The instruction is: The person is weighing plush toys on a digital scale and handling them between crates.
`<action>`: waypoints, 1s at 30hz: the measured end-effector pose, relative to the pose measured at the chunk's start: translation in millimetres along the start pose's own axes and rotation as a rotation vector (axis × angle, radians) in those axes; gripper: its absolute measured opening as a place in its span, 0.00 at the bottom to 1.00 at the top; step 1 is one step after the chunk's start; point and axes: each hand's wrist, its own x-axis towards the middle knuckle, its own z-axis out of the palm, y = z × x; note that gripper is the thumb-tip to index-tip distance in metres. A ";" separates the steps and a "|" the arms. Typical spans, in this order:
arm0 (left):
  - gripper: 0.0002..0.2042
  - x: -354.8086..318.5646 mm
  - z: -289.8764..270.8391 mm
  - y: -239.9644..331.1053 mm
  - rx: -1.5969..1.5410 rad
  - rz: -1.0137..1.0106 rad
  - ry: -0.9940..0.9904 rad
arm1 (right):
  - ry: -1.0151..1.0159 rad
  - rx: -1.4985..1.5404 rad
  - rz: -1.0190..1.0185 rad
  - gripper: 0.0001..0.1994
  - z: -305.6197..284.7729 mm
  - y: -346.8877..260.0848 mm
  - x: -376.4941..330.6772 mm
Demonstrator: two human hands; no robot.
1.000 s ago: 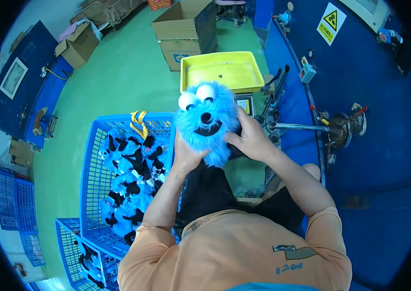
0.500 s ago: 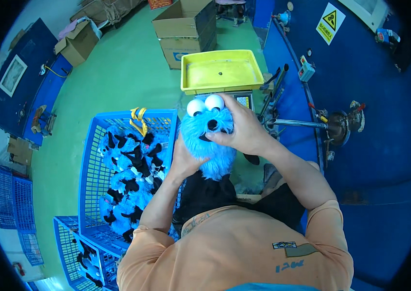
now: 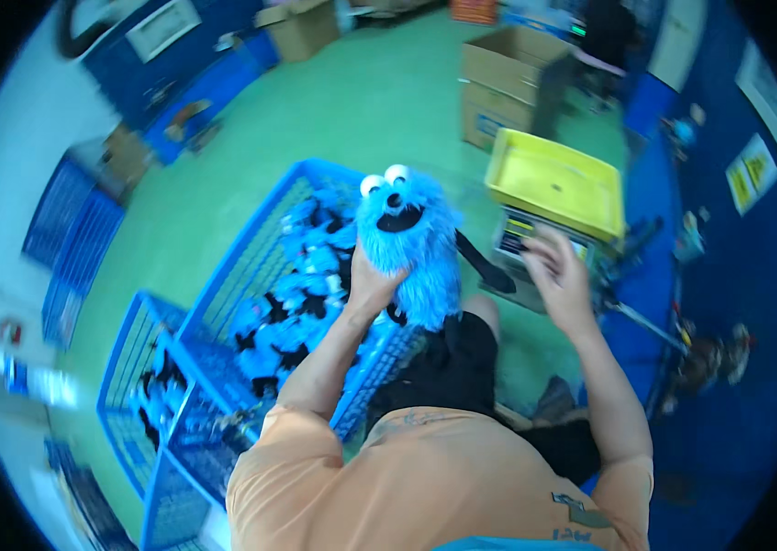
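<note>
My left hand grips a fluffy blue plush toy by its side, near the middle of my view. The toy is upright, with white bulging eyes, a black nose and a black open mouth; one thin black limb hangs out to its right. To the right, away from the toy, my right hand is raised with fingers loosely bent and apart, holding nothing. It overlaps the front of a weighing scale, which has a yellow tray on top.
A blue plastic crate full of blue-and-black plush toys stands at my left. Another blue crate with more toys is farther left. An open cardboard box stands beyond the scale. Metal rods jut from the blue machine at right.
My right hand has let go of the plush toy and moved right, while my left hand keeps hold. The whole view has turned left, shifting the scale and box rightward.
</note>
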 end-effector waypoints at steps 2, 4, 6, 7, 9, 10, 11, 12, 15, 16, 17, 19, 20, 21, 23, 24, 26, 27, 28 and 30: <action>0.38 5.3 -56.2 -14.0 0.134 -0.041 0.242 | -0.032 -0.042 0.013 0.21 1.4 16.9 -5.7; 0.35 5.1 -136.0 -23.0 0.247 -0.072 0.492 | -0.070 -0.040 0.071 0.18 -4.1 43.0 -14.1; 0.29 -3.1 -224.1 -35.0 0.445 -0.196 0.897 | -0.087 -0.024 0.102 0.16 -13.1 67.0 -23.8; 0.29 -16.5 -270.5 -33.8 0.364 -0.066 1.081 | -0.107 -0.017 0.144 0.15 -18.4 83.3 -29.1; 0.29 -41.2 -342.0 -23.2 0.288 0.055 1.393 | -0.145 -0.016 0.190 0.14 -30.6 106.0 -42.0; 0.27 -55.1 -379.7 -28.8 0.278 0.123 1.594 | -0.148 -0.059 0.275 0.13 -35.7 116.1 -49.5; 0.26 -74.6 -409.0 -39.5 0.271 0.196 1.792 | -0.154 -0.106 0.362 0.13 -36.1 122.2 -54.4; 0.24 -88.1 -413.6 -48.7 0.328 0.096 1.864 | -0.167 -0.116 0.371 0.13 -34.0 126.3 -59.7; 0.21 -137.0 -406.7 -99.1 0.501 -0.112 1.830 | -0.199 -0.105 0.449 0.12 -21.1 145.3 -72.3; 0.20 -153.4 -398.0 -124.9 0.594 -0.210 1.706 | -0.214 -0.103 0.473 0.12 -16.6 149.2 -72.4; 0.20 -166.3 -401.1 -135.7 0.600 -0.225 1.713 | -0.227 -0.112 0.478 0.12 -13.8 149.1 -73.8; 0.21 -180.3 -317.7 -190.2 0.579 -0.544 1.348 | -0.274 -0.134 0.473 0.12 -6.8 145.6 -78.8; 0.22 -180.8 -269.1 -215.6 0.558 -0.682 1.152 | -0.293 -0.142 0.470 0.12 -5.0 144.2 -81.1; 0.23 -182.7 -230.0 -236.2 0.534 -0.810 0.960 | -0.321 -0.147 0.464 0.12 -2.6 143.6 -80.5; 0.25 -197.7 -181.2 -265.2 0.472 -1.037 0.548 | -0.324 -0.175 0.479 0.12 -6.2 145.2 -84.6; 0.26 -202.3 -155.8 -277.3 0.447 -1.070 0.413 | -0.325 -0.195 0.489 0.12 -9.4 146.3 -88.3; 0.26 -205.2 -112.2 -294.3 0.475 -0.980 0.108 | -0.315 -0.243 0.521 0.12 -16.9 149.7 -97.8; 0.27 -198.0 -92.8 -294.6 0.487 -0.951 -0.021 | -0.291 -0.261 0.548 0.12 -22.3 151.1 -104.3; 0.27 -190.2 -76.2 -295.6 0.495 -0.918 -0.151 | -0.304 -0.301 0.552 0.12 -25.0 153.4 -108.6; 0.27 -199.8 -75.5 -315.0 0.502 -0.889 -0.176 | -0.361 -0.370 0.561 0.12 -27.3 157.3 -118.6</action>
